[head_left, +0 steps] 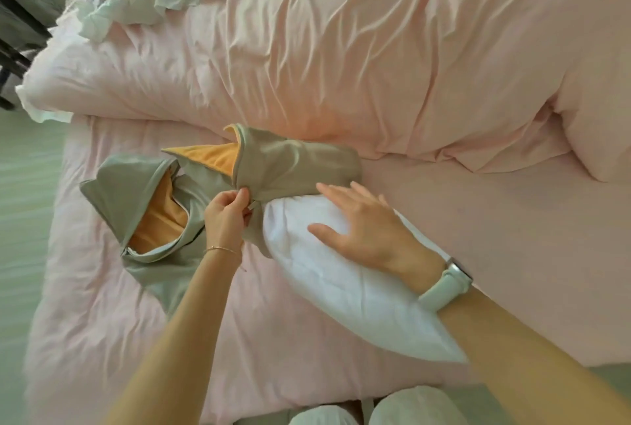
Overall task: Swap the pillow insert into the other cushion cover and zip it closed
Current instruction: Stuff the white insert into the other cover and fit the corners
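The pink bed (307, 339) carries a white pillow insert (341, 274) and rumpled duvet (307, 66). An empty grey cushion cover (136, 178) lies left of the pinch point.

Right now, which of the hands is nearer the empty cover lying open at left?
Left. The left hand is right beside the empty cover; the right hand rests on the white insert.

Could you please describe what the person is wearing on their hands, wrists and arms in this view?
Both forearms are bare, with no sleeves in view and no gloves or rings that I can make out. The left hand has a thin gold-coloured bracelet at its wrist. The right hand has a smartwatch at its wrist, with a pale mint-green band and a rounded rectangular case.
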### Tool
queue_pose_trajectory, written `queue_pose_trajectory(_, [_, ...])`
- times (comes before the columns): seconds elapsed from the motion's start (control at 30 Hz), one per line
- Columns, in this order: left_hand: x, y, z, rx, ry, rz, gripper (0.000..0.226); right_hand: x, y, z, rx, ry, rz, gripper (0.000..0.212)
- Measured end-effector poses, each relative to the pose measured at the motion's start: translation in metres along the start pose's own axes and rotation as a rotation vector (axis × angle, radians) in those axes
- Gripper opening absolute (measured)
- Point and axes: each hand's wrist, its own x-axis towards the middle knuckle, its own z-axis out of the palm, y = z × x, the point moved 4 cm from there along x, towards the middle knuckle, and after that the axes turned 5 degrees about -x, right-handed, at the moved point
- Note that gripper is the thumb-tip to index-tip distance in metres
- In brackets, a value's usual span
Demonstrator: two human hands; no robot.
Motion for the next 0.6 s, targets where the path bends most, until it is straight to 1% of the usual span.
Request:
queue_pose_trajectory(0.03, [-0.001, 0.002, 0.001, 0.029, 0.006, 0.029, 0.021, -0.001, 0.011, -0.005, -0.070, -0.100, 0.076, 0.077])
queue_pose_trajectory(0.07, [-0.004, 0.003, 0.004, 0.079, 0.012, 0.061, 0.021, -0.001, 0.019, -0.006, -0.110, -0.177, 0.131, 0.081])
queue_pose_trajectory(0.1, [-0.008, 0.004, 0.007, 0.127, 0.015, 0.079, 0.020, -0.001, 0.023, -0.004, -0.133, -0.211, 0.151, 0.076])
queue_pose_trajectory(0.13, [-0.012, 0.003, 0.011, 0.144, 0.012, 0.081, 0.021, 0.000, 0.024, 0.002, -0.149, -0.198, 0.144, 0.062])
queue_pose_trajectory(0.17, [-0.018, 0.002, 0.016, 0.123, -0.006, 0.059, 0.021, 0.000, 0.022, 0.007, -0.155, -0.135, 0.126, 0.043])
queue_pose_trajectory(0.2, [-0.024, 0.001, 0.021, 0.064, -0.034, 0.029, 0.023, -0.001, 0.021, 0.008, -0.129, -0.033, 0.113, 0.027])
queue_pose_trajectory(0.23, [-0.030, 0.002, 0.026, -0.010, -0.072, 0.001, 0.024, -0.005, 0.020, 0.004, -0.079, 0.071, 0.113, 0.019])
queue_pose_trajectory(0.27, [-0.036, 0.005, 0.032, -0.087, -0.115, -0.010, 0.025, -0.009, 0.021, -0.005, -0.020, 0.172, 0.122, 0.015])
queue_pose_trajectory(0.33, [-0.043, 0.019, 0.043, -0.210, -0.182, 0.001, 0.026, -0.018, 0.023, -0.033, 0.067, 0.315, 0.100, 0.016])
queue_pose_trajectory(0.4, [-0.046, 0.037, 0.052, -0.311, -0.212, 0.037, 0.026, -0.025, 0.016, -0.063, 0.049, 0.397, 0.011, 0.020])
queue_pose_trajectory(0.5, [-0.044, 0.050, 0.052, -0.456, -0.216, 0.034, 0.026, -0.034, -0.010, -0.086, -0.164, 0.513, -0.130, 0.029])
queue_pose_trajectory(0.6, [-0.041, 0.033, 0.041, -0.557, -0.132, -0.097, 0.023, -0.033, -0.028, -0.074, -0.435, 0.604, -0.212, 0.028])
